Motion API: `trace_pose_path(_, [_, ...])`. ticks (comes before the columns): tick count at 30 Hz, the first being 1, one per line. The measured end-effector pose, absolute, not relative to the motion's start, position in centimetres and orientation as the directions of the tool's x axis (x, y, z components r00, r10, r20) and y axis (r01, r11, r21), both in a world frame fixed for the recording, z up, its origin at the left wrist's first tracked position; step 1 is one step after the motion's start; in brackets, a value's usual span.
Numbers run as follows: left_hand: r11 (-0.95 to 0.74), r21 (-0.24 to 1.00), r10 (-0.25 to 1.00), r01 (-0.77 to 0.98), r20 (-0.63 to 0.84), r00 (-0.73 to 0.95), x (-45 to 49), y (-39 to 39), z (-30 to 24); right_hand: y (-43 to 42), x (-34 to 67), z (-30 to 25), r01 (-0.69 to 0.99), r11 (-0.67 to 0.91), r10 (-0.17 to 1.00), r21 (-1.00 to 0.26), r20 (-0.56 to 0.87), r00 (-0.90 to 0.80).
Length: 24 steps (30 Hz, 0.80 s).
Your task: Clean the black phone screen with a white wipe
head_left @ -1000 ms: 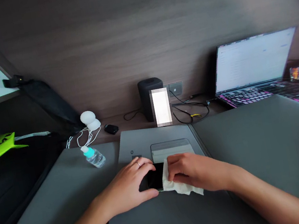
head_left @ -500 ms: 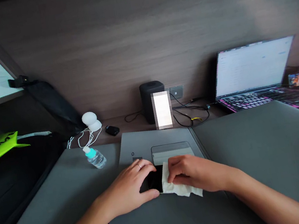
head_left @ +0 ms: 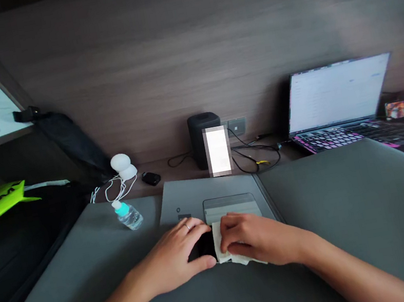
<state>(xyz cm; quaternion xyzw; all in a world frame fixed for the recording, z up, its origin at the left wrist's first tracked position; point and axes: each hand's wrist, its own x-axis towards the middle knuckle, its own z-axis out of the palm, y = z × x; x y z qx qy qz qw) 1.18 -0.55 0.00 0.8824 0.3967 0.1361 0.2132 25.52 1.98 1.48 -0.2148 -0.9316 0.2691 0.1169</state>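
Note:
A black, glossy, flat device that looks like a smartphone (head_left: 205,244) lies on the grey desk mat. My left hand (head_left: 176,257), with a ring on one finger, grips it from the left, fingers at its far edge and thumb at its near edge. Pinched in my right hand (head_left: 258,237) is a crumpled white tissue (head_left: 222,255), pressed onto the phone's right part, which it hides. Beyond my left hand is a small clear spray-type bottle (head_left: 131,218) with a teal collar and white cap, liquid inside.
Behind the mat (head_left: 339,220) are a black speaker (head_left: 197,144), partly covered by a blurred white patch, black cables (head_left: 245,163), a small black object (head_left: 151,178) and a white round-headed device (head_left: 121,164). An open laptop (head_left: 341,95) stands right; a black bag (head_left: 15,246) sits left.
My right hand and the tissue have slid a little to the left over the phone. My left hand keeps its grip. The whole view has shifted slightly.

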Motion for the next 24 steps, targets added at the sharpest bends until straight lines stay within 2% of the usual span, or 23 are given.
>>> trace_pose_path(7, [-0.597, 0.465, 0.756, 0.654, 0.053, 0.653, 1.2, -0.5, 0.0, 1.9, 24.4, 0.9, 0.338, 0.778, 0.483, -0.53, 0.161, -0.861])
trace_pose_path(14, [-0.579, 0.49, 0.758, 0.652, 0.029, 0.652, 1.5, -0.4, 0.7, 1.6, 24.1, 1.3, 0.236, 0.805, 0.38, -0.545, 0.167, -0.91])
trace_pose_path(19, [-0.58, 0.46, 0.769, 0.672, 0.037, 0.638, 1.3, -0.4, 0.3, 2.0, 23.7, 0.5, 0.333, 0.786, 0.486, -0.521, 0.187, -0.854])
trace_pose_path(24, [-0.576, 0.439, 0.784, 0.689, 0.06, 0.617, 1.3, -0.4, 0.3, 2.2, 23.6, 0.4, 0.263, 0.825, 0.404, -0.499, 0.196, -0.894])
